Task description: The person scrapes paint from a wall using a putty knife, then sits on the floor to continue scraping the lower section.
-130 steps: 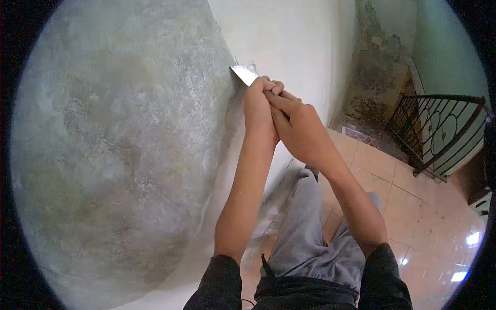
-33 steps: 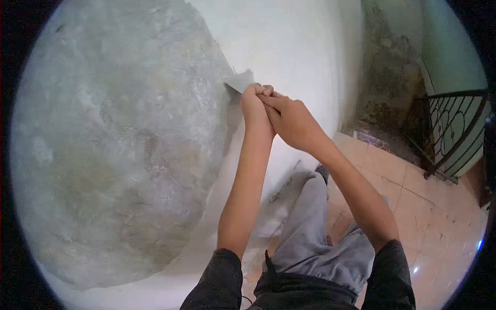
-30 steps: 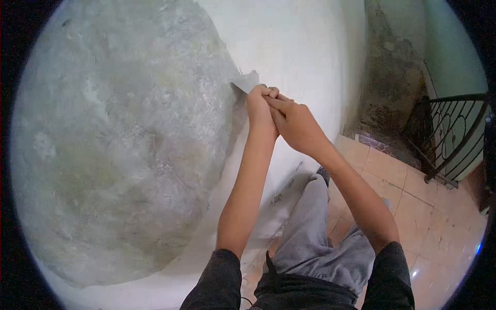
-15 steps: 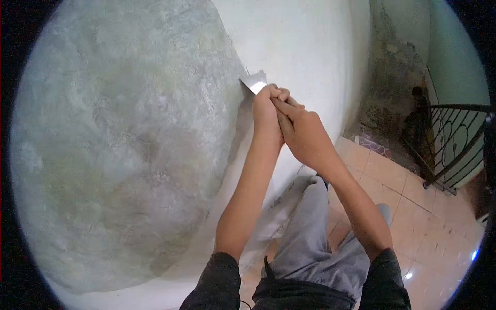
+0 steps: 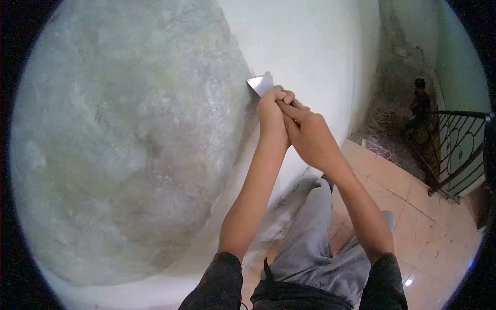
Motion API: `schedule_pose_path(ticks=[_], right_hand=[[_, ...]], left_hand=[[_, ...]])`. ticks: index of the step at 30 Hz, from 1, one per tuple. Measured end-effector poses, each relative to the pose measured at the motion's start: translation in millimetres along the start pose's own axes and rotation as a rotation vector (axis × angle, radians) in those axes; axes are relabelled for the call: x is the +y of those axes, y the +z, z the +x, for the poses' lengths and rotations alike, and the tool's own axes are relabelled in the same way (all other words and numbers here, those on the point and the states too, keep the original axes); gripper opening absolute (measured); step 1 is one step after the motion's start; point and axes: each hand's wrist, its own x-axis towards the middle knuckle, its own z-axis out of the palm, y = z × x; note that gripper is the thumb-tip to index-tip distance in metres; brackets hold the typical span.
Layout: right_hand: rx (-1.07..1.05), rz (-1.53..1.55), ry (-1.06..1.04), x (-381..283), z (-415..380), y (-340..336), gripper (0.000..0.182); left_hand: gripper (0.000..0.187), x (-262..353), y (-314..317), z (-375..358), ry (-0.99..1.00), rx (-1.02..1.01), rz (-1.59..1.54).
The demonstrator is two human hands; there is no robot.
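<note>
Both my hands are wrapped round the handle of a putty knife (image 5: pixel 260 84), held against the wall. Its wide metal blade sits where a bare grey patch (image 5: pixel 134 134) meets white paint (image 5: pixel 305 46). My left hand (image 5: pixel 272 113) is closed near the blade, its wrist close to the wall. My right hand (image 5: pixel 310 135) is clasped over the left fingers from the right side, also closed. Most of the handle is hidden by the fingers.
Pale tiles (image 5: pixel 408 222) cover the floor at the right, beside my grey-trousered legs (image 5: pixel 305 227). A dark metal railing (image 5: pixel 460 150) borders a lower, dim area with a stained wall (image 5: pixel 398 72). Another person (image 5: pixel 421 103) is down there beyond the railing.
The view has shifted slightly, moving the scene rightward. My hands keep their hold on the putty knife, its blade at nearly the same wall spot. The other person shows higher beyond the railing.
</note>
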Motion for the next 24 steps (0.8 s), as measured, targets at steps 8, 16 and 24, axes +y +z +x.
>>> schedule_pose_path(ticks=[8,16,24], right_hand=[[-0.078,0.180,0.005,-10,-22,2,0.033],[-0.509,0.366,-0.162,-30,-98,21,0.053],[-0.732,0.586,-0.240,-71,-192,58,0.058]], left_hand=[[0.010,-7,-17,-23,0.024,0.106,0.167],[0.023,17,-47,-156,0.128,0.234,0.401],[0.042,23,-55,-303,0.291,0.632,0.348]])
